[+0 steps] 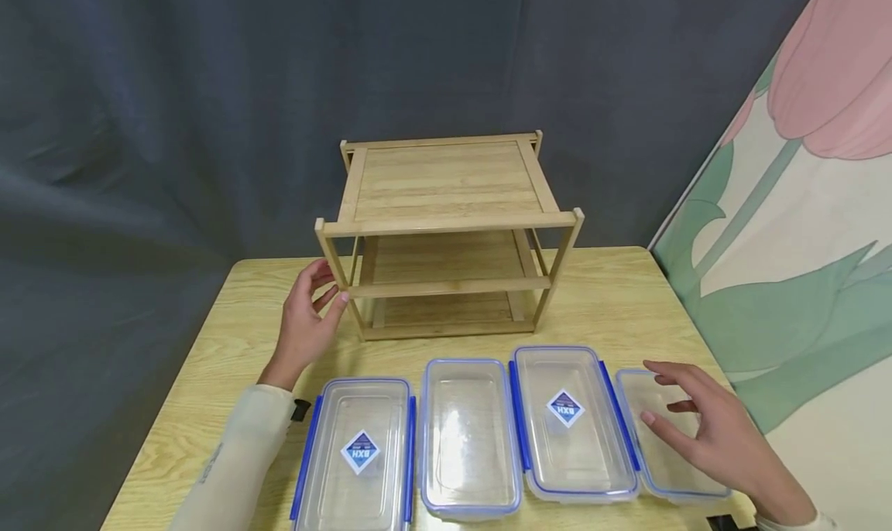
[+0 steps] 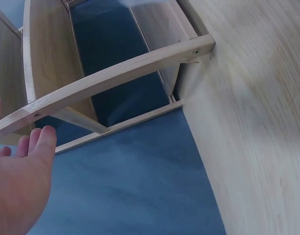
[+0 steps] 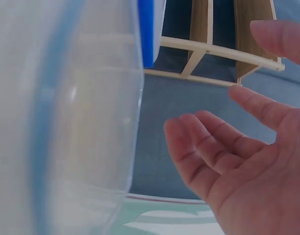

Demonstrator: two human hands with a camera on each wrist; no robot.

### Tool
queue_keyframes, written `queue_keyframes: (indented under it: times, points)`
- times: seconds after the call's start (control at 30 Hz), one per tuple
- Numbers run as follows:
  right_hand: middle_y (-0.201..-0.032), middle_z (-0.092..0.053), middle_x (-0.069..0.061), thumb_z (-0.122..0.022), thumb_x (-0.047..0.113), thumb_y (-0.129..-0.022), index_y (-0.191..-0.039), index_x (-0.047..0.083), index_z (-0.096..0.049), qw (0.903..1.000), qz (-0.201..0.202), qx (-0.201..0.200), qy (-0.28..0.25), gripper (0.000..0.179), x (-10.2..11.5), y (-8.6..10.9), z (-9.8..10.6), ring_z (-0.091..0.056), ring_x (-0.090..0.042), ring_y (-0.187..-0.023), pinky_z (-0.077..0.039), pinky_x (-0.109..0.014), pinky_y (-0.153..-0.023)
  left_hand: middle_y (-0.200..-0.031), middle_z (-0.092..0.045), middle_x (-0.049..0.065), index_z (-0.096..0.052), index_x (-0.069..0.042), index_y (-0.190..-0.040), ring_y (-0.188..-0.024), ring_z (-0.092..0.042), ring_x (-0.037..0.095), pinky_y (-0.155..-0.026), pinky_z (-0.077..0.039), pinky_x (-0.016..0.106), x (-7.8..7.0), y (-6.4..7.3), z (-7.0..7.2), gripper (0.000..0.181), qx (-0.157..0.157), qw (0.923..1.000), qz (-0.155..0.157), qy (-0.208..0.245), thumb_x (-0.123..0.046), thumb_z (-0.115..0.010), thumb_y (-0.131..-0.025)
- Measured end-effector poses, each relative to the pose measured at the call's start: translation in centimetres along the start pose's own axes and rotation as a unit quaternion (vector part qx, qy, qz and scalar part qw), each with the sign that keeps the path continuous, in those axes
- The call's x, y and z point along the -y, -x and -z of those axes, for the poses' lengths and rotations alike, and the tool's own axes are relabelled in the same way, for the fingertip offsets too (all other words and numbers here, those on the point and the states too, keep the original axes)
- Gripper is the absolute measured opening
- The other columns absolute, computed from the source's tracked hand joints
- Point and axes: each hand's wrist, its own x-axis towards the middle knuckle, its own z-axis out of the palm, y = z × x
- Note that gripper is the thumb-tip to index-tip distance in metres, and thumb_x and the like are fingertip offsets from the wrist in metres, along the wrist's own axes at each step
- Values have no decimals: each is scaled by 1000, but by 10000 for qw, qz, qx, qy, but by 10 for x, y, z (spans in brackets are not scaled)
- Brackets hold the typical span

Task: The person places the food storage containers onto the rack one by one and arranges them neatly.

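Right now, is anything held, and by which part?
The right hand holds nothing. The left hand has thumb and fingers either side of the near left post of the rack; whether they grip it is unclear.

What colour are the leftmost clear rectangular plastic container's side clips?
Blue side clips, clearest in the head view.

I ran three feeds remotely. Head cam looked forward and down from above the near side of the pale wood-grain table (image 1: 606,299), taking in the whole three-tier light wooden rack (image 1: 446,252). Left wrist cam sat close beside the rack, rolled sideways, table along the right. Right wrist cam, also rolled, sat almost against a clear plastic box with a blue rim (image 3: 101,147), rack farther off. All three shared the rack and the dark blue-grey cloth curtain (image 1: 174,128) behind.
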Motion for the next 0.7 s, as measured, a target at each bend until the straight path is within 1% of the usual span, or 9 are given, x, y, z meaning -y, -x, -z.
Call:
queue_keyframes:
  times: [0.13, 0.2, 0.23, 0.3, 0.37, 0.53, 0.63, 0.7]
  points:
    - [-136, -58, 18, -90, 0, -81, -143, 11, -63, 9990, -305, -68, -314, 69, -7, 9, -1, -50, 18, -113, -55, -10, -72, -144, -55, 19, -42, -3, -155, -136, -57, 32, -111, -53, 32, 6, -4, -3, 58, -29, 9995, 42, 327, -4, -68, -103]
    - [-135, -54, 28, -89, -2, -81, -142, 9, -63, 9980, -436, -144, -430, 67, -10, 13, -1, -50, 19, -113, -55, -10, -71, -141, -57, 23, -45, -2, -153, -133, -58, 34, -108, -53, 25, 8, -6, -5, 55, -39, 9989, -4, 468, -2, -67, -103]
    - [-135, -53, 30, -88, -3, -82, -143, 9, -63, 9977, -470, -168, -465, 67, -12, 16, -1, -50, 18, -113, -55, -11, -71, -138, -58, 25, -47, -1, -151, -131, -59, 35, -106, -53, 21, 8, -6, -5, 52, -49, 9987, -33, 504, -1, -67, -102]
    - [-134, -54, 31, -87, -4, -82, -142, 9, -63, 9965, -572, -249, -553, 66, -15, 19, -1, -53, 16, -113, -55, -10, -70, -135, -60, 27, -50, 0, -148, -127, -62, 37, -102, -53, 16, 9, -7, -7, 48, -65, 9986, -103, 515, 0, -66, -102]
    - [-133, -56, 31, -86, -4, -83, -142, 9, -63, 9957, -660, -292, -579, 64, -16, 23, -2, -54, 16, -113, -55, -10, -70, -132, -63, 27, -53, 0, -145, -124, -64, 38, -99, -53, 13, 8, -8, -7, 45, -89, 9987, -141, 490, 1, -66, -102]
    - [-133, -57, 32, -84, -2, -87, -142, 6, -63, 9939, -852, -361, -600, 59, -20, 35, -3, -54, 16, -113, -54, -10, -70, -127, -66, 24, -57, 0, -140, -121, -66, 39, -98, -55, 16, 7, -11, -6, 40, -104, 9988, -147, 457, 0, -67, -102]
    - [-133, -56, 34, -84, -1, -87, -142, 6, -63, 9932, -941, -451, -514, 59, -22, 42, -2, -54, 18, -112, -53, -8, -69, -126, -67, 23, -58, 0, -138, -119, -67, 35, -99, -55, 17, 5, -12, -6, 38, -126, 9988, -163, 451, 0, -68, -102]
    - [-132, -56, 35, -85, 0, -87, -142, 7, -64, 9928, -1001, -491, -433, 59, -24, 46, -2, -54, 19, -111, -52, -8, -68, -125, -67, 22, -58, 1, -137, -118, -67, 29, -98, -55, 17, 4, -13, -6, 37, -164, 9987, -162, 453, 1, -68, -101]
